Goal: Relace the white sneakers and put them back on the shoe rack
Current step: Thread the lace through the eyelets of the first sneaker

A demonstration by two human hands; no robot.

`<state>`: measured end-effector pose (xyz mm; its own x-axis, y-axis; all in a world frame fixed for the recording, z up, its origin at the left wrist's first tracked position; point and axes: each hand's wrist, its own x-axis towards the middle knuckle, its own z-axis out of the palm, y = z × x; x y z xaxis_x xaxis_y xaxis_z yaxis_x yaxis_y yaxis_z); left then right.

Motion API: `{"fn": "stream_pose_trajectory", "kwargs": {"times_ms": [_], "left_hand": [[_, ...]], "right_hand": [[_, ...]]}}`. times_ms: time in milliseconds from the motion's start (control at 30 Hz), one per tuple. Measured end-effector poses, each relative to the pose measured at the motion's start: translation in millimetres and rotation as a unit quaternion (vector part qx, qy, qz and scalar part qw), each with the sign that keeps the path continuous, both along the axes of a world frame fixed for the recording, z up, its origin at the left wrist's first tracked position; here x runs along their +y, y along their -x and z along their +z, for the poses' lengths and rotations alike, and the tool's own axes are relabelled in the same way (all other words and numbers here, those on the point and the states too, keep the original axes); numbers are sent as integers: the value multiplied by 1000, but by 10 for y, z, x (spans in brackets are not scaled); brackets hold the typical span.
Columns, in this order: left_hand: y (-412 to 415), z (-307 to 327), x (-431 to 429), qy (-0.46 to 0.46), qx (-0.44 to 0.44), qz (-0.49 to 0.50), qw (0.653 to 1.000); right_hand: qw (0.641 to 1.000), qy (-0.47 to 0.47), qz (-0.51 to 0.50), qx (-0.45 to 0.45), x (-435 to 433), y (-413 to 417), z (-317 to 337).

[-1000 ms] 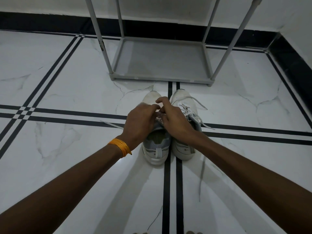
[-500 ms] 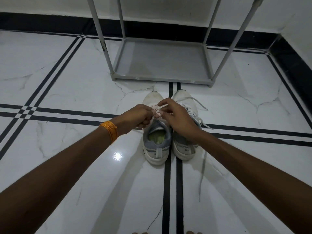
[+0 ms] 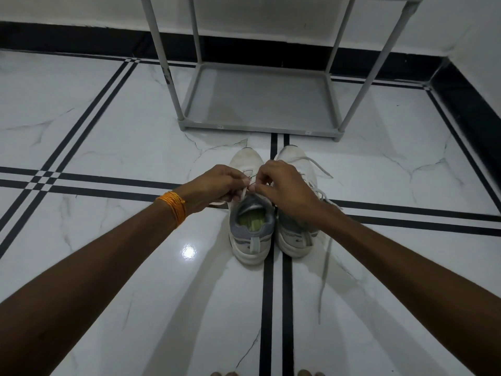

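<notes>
Count: two white sneakers, two hands, one shoe rack, one orange wrist thread.

The left sneaker (image 3: 250, 229) and the right sneaker (image 3: 295, 232) stood side by side on the white marble floor (image 3: 108, 126), heels toward the camera, toes toward the rack, their inner sides touching or nearly so. They sat over a pair of black inlay lines (image 3: 276, 294) running toward the rack. Neither was on the rack.

Left sneaker: white toe, grey collar and heel panel, a pull tab at the heel, yellow-green insole visible through the open mouth. Right sneaker: same white and grey colours, its mouth hidden by the right forearm. A loose white lace (image 3: 320, 168) trailed off its right side onto the floor.

The left hand (image 3: 217, 185) and the right hand (image 3: 284, 185) met over the left sneaker's throat, fingertips close together. Both were pinched on a thin white lace end (image 3: 244, 191) of that shoe; the remaining fingers were curled in. The orange wrist thread (image 3: 173, 206) circled the left wrist.

The shoe rack (image 3: 260, 104) stood just beyond the toes, grey, its low shelf bare, four slim uprights rising out of frame, against a wall with a black skirting band (image 3: 81, 36).
</notes>
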<state>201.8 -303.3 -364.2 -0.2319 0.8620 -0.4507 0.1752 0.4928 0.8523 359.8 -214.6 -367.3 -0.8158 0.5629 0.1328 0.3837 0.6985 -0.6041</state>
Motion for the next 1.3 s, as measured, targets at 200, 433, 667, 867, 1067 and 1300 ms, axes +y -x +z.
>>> {"fn": "stream_pose_trajectory", "kwargs": {"times_ms": [200, 433, 667, 867, 1067, 1300], "left_hand": [[111, -27, -65, -41, 84, 51, 994], [64, -200, -177, -57, 332, -38, 941], [-15, -165, -66, -24, 441, 27, 897], [-33, -287, -191, -41, 495, 80, 864], [64, -425, -285, 2, 131, 212, 968], [144, -419, -358, -78, 584, -53, 806]], "right_hand": [[995, 33, -34, -89, 147, -134, 10], [985, -18, -42, -166, 87, -184, -45], [977, -77, -102, -170, 94, -129, -53], [965, -130, -91, -207, 49, -145, -80], [965, 112, -130, -196, 186, -152, 100], [938, -243, -3, -248, 77, -184, -16]]}}
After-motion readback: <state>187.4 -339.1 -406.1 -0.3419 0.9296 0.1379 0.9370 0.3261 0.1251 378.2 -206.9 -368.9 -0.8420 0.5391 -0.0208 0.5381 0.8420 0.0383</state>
